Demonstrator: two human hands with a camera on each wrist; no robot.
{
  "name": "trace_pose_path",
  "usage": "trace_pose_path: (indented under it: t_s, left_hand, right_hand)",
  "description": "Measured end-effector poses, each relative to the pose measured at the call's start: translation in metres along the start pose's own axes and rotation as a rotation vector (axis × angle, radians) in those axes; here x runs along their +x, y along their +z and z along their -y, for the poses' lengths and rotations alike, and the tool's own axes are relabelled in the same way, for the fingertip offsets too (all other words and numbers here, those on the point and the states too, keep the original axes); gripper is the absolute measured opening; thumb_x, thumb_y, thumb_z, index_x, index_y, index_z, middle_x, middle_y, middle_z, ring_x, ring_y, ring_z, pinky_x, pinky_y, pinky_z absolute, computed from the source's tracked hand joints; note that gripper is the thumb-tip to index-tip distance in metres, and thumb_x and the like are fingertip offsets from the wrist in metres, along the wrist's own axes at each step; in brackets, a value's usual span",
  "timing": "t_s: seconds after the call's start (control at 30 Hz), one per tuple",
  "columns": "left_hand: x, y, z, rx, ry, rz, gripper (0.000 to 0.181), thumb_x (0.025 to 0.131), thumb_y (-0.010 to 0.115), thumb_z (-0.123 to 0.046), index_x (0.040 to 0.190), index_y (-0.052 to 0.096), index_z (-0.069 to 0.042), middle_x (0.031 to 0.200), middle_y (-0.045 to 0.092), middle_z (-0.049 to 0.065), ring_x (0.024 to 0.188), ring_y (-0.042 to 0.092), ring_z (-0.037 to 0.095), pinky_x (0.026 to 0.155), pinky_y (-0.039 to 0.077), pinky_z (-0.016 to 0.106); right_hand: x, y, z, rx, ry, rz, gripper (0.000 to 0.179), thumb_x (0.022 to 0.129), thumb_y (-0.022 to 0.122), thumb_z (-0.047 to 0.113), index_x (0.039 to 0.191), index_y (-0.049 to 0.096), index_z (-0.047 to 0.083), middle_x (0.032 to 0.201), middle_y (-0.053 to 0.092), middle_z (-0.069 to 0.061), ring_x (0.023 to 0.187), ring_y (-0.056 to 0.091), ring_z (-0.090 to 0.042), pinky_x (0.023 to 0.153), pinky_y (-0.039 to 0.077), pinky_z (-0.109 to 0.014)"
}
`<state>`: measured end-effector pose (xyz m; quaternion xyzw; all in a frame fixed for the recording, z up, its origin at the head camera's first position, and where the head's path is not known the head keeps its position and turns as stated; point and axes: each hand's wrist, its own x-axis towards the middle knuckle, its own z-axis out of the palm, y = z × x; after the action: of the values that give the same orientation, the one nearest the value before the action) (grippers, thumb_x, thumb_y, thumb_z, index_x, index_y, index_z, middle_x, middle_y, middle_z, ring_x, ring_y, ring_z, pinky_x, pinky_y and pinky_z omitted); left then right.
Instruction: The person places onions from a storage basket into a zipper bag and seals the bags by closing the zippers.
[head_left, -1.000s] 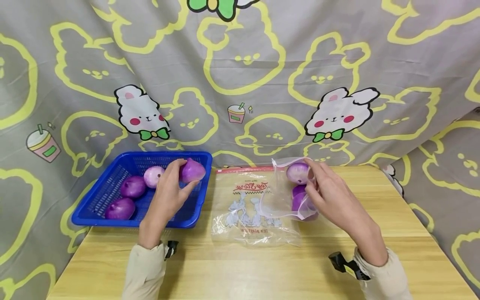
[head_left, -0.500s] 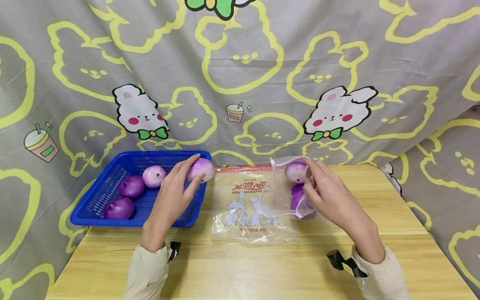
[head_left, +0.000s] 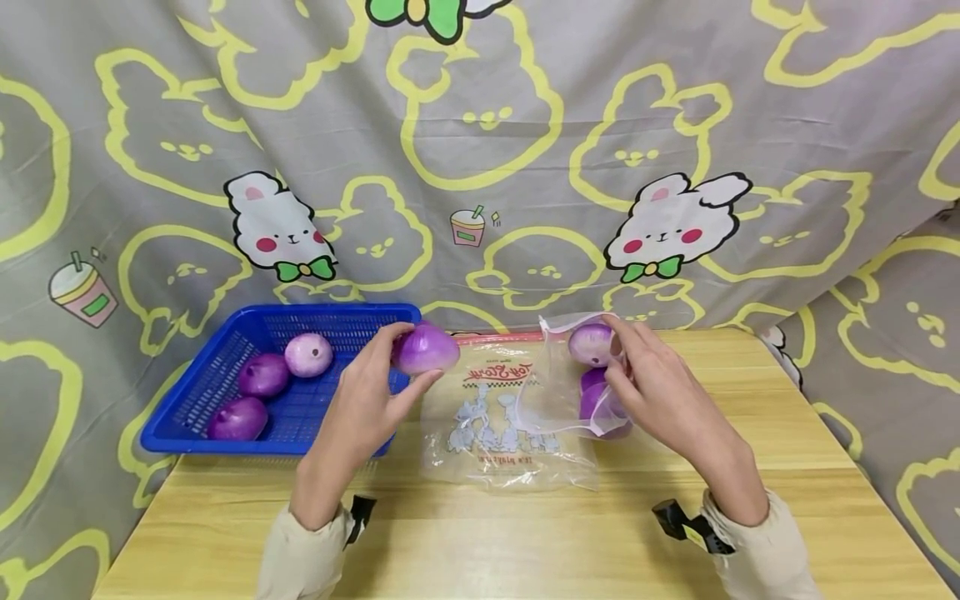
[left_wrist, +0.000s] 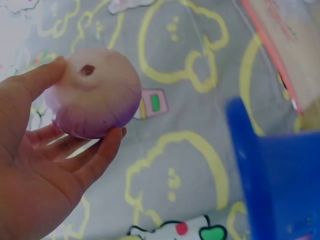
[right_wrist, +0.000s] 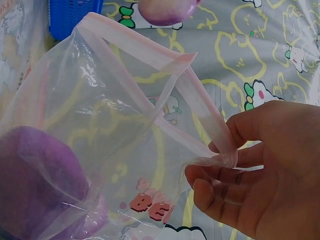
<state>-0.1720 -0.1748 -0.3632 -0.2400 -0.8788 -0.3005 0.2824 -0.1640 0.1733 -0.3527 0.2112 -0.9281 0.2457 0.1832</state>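
Cartoon-print curtain (head_left: 345,125) behind wood-grain table (head_left: 480,550)

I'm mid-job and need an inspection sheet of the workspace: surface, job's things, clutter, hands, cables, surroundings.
Surface: wood-grain table; no spill visible.
Job's things: basket with three onions; open bag with at least two bagged onions; one held onion.
Clutter: printed bag lying flat, partly overlapped by the open bag in the head view.
Left hand: grips the held onion near the basket's right rim.
Right hand: pinches the open bag's rim.
Cables: nothing seen.
Surroundings: patterned curtain behind the table.
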Motion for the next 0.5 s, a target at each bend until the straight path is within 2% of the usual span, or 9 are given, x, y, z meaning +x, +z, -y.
trace_pose_path:
  t_s: [0.27,0.37,0.5]
  left_hand:
    - [0.006,0.012,-0.03,-0.082,0.105,0.055,0.06,0.085,0.08,-0.027,0.134,0.054,-0.005,0.133,0.059,0.01,0.117,0.06,0.022,0.097,0.052,0.036]
    - [0.008,0.022,-0.041,-0.104,0.145,0.098,0.06,0.085,0.08,-0.027,0.136,0.055,-0.006,0.136,0.055,0.009,0.12,0.058,0.022,0.099,0.05,0.034]
    - [0.01,0.039,-0.055,-0.078,0.203,0.158,0.059,0.087,0.078,-0.03,0.137,0.056,-0.009,0.136,0.054,0.01,0.122,0.056,0.022,0.099,0.05,0.034]
  right_hand:
    - [0.002,-0.002,-0.001,-0.008,-0.003,0.006,0.052,0.092,0.056,0.003,0.143,0.045,-0.006,0.097,0.054,-0.005,0.076,0.049,-0.015,0.062,0.045,-0.031]
    - [0.003,-0.001,-0.001,-0.002,0.003,0.016,0.052,0.093,0.056,0.003,0.143,0.045,-0.005,0.098,0.054,-0.005,0.077,0.049,-0.015,0.063,0.046,-0.031]
    - [0.003,0.0,0.001,0.007,0.017,0.019,0.053,0.093,0.056,0.003,0.143,0.044,-0.005,0.098,0.055,-0.006,0.078,0.05,-0.015,0.064,0.046,-0.031]
